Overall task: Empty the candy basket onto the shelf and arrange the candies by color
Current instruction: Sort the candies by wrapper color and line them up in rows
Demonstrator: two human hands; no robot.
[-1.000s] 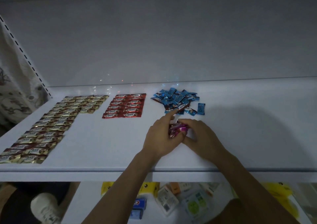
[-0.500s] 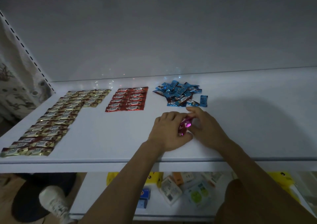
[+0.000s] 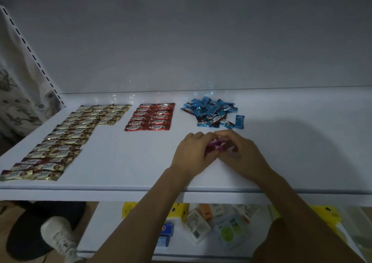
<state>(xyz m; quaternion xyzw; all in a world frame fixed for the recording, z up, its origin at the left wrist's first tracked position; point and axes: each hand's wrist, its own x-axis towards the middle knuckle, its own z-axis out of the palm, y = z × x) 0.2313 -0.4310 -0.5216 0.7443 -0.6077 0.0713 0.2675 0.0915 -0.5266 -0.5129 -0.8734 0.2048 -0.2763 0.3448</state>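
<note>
Between our two hands, low over the white shelf (image 3: 302,152), we hold a small bunch of pink candies (image 3: 215,145). Our left hand (image 3: 193,154) curls its fingers round one end of the bunch, and our right hand (image 3: 241,154) pinches the other end, the fingertips of both nearly meeting above the wrappers (how many pink ones there are we cannot tell, since our fingers cover most of them). Just beyond our fingertips lies a loose heap of blue candies (image 3: 211,111), with a single blue candy (image 3: 239,121) apart from it, beyond the right hand. Left of our left hand, red candies (image 3: 150,117) lie flat in two neat columns; well past those, gold candies (image 3: 66,138) run in long rows toward the shelf's near edge. Below our forearms a lower shelf carries mixed packets (image 3: 221,222), and a white shoe (image 3: 58,236) shows down to the left.
</note>
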